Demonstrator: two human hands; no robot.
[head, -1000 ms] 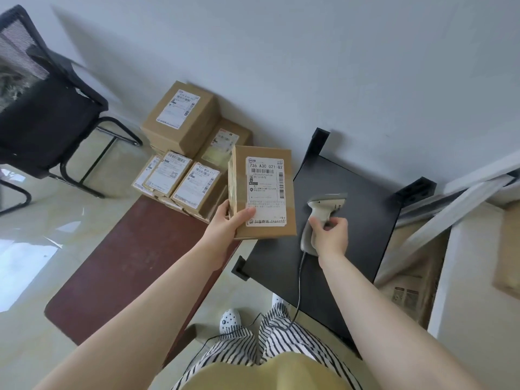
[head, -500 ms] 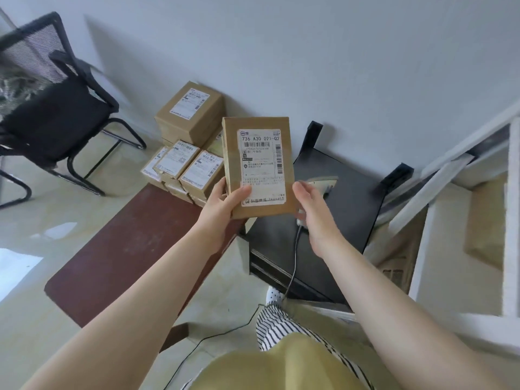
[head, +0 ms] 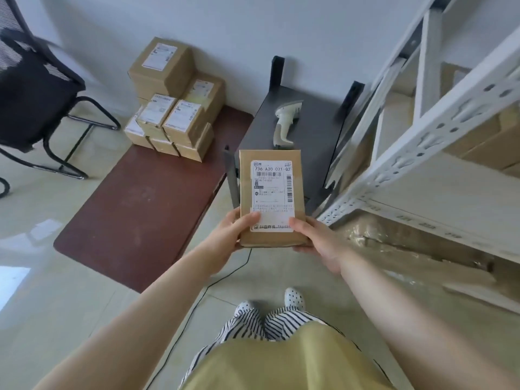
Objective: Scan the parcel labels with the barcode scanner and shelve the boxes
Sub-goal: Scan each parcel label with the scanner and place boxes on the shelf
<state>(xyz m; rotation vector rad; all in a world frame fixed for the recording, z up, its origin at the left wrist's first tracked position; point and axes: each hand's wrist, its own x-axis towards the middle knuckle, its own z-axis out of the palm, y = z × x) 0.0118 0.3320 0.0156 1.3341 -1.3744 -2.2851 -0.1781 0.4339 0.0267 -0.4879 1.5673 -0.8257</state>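
1. A flat brown cardboard parcel [head: 271,197] is held at the centre of the view, above the floor, its white printed shipping label [head: 271,192] facing the camera.
2. The parcel's near left corner is gripped by the left hand [head: 229,237]; the thumb is laid across the label's lower left edge and the fingers are curled beneath the box.
3. The near right corner is gripped by the right hand [head: 316,239] in the same manner, thumb on the label's lower right edge.
4. The top line of the label is read as "736 A30 021-Q2"; barcodes are printed beneath it and along the right edge.
5. A white and grey handheld barcode scanner [head: 285,122] is seen lying on the dark grey table top [head: 315,130] at 12 o'clock from the parcel, touched by neither hand.
6. A black cable [head: 202,294] is seen running over the floor at 7 o'clock from the parcel.
7. A stack of brown cardboard boxes with white labels [head: 174,108] is located at 10 o'clock, on the far end of a low reddish-brown board [head: 146,215].
8. A white perforated metal shelving rack [head: 439,128] is located at 2 o'clock; brown boxes [head: 484,142] are seen on one of its shelves.
9. A black mesh chair [head: 31,88] is located at 9 to 10 o'clock, well apart from the parcel.
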